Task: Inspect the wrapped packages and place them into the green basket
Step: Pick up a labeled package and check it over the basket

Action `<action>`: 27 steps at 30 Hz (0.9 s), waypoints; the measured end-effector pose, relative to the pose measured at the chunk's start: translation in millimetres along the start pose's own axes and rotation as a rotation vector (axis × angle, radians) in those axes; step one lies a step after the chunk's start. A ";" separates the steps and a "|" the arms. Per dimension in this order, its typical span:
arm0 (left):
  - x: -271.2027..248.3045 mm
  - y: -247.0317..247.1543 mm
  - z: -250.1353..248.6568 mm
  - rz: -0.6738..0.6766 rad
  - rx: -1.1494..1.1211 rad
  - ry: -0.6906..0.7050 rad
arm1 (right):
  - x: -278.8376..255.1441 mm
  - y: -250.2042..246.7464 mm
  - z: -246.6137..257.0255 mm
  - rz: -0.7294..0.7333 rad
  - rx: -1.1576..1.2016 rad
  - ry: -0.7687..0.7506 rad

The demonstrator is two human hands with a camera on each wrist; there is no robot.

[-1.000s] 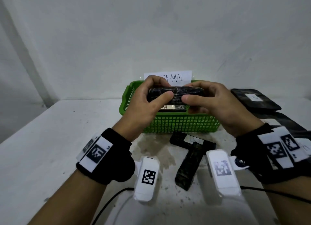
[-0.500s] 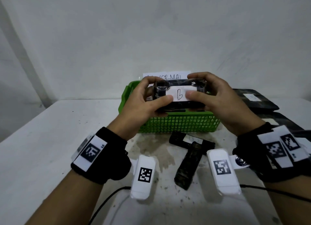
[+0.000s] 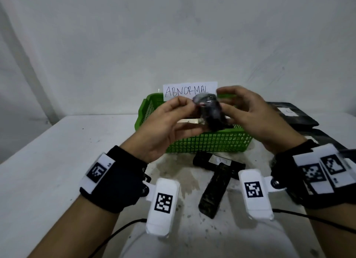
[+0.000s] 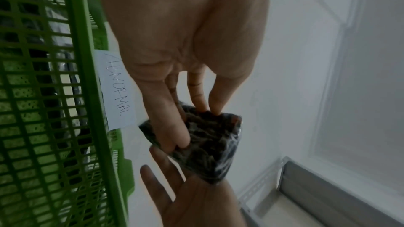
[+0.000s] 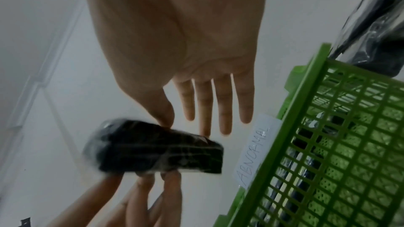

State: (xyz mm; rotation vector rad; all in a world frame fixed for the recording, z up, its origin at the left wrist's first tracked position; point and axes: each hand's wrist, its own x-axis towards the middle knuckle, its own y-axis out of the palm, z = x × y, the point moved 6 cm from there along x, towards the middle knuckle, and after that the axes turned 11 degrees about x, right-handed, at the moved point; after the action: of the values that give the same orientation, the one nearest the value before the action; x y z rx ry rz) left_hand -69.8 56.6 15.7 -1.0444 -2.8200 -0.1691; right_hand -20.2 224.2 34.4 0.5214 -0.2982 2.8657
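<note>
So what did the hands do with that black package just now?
They turned the package end-on above the basket; its white label no longer shows. The left hand holds it; the right hand has opened, thumb touching. The basket, the sign and the packages on the table stayed put.

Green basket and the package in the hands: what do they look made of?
The green basket looks like moulded plastic: uniform bright green, an open square grid, a slight sheen. The package, which the left hand holds and the right hand touches, has a clear glossy film wrap, probably plastic, judging by wrinkles and highlights. The dark contents cannot be told.
</note>
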 end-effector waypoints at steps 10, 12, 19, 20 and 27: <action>-1.5 -9.9 -0.1 -0.120 0.043 -0.019 | -9.7 26.1 -1.8 0.338 0.275 0.091; -1.3 -6.2 2.2 -0.113 0.067 -0.030 | -10.8 28.2 1.6 0.314 0.246 0.031; -2.0 -11.1 1.0 -0.137 0.076 -0.055 | -14.2 31.3 5.3 0.391 0.222 -0.037; -2.5 -11.7 1.0 -0.134 0.068 -0.060 | -13.5 32.3 6.3 0.374 0.201 -0.059; -3.0 -9.4 4.1 -0.125 0.008 -0.068 | -12.4 36.3 9.9 0.259 0.066 -0.184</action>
State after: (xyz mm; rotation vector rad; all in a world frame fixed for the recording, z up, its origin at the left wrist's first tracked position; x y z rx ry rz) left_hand -74.0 48.2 10.6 -0.8883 -2.9459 -0.1377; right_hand -14.5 185.0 33.2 0.8175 -0.3228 3.0896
